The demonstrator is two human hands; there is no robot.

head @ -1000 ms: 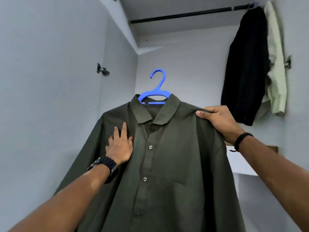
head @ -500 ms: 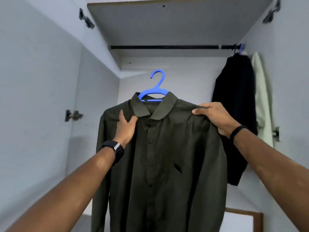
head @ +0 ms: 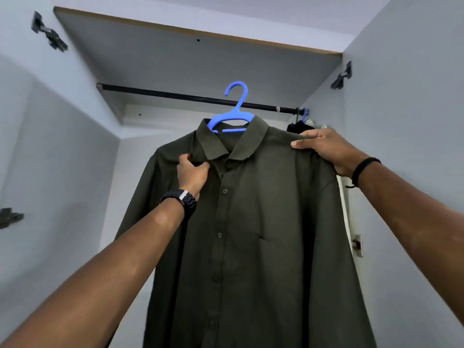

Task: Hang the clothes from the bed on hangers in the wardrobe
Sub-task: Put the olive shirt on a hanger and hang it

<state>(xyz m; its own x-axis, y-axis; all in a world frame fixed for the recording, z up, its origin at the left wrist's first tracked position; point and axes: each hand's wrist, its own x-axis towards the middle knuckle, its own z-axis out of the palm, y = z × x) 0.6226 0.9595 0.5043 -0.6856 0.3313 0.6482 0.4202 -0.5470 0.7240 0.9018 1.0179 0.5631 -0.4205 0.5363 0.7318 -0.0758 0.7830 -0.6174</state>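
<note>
A dark olive button-up shirt (head: 251,222) hangs on a blue plastic hanger (head: 232,116), held up inside the open wardrobe. My left hand (head: 192,172) grips the shirt just left of the collar. Over on the shirt's right shoulder, my right hand (head: 326,149) grips the fabric with the hanger arm under it. The hanger's hook (head: 237,90) is in front of the black rail (head: 163,93), its top just above it, and I cannot tell whether it touches.
A black garment (head: 298,126) and a pale one (head: 342,197) hang at the rail's right end, mostly hidden behind the shirt and my right arm. Wardrobe side walls stand close on both sides, with door hinges (head: 49,33) on the frame. The top panel (head: 195,56) sits just above the rail.
The shirt and hanger have risen toward the rail, and my view has tilted upward. My left hand went from lying flat on the chest to gripping the fabric by the collar.
</note>
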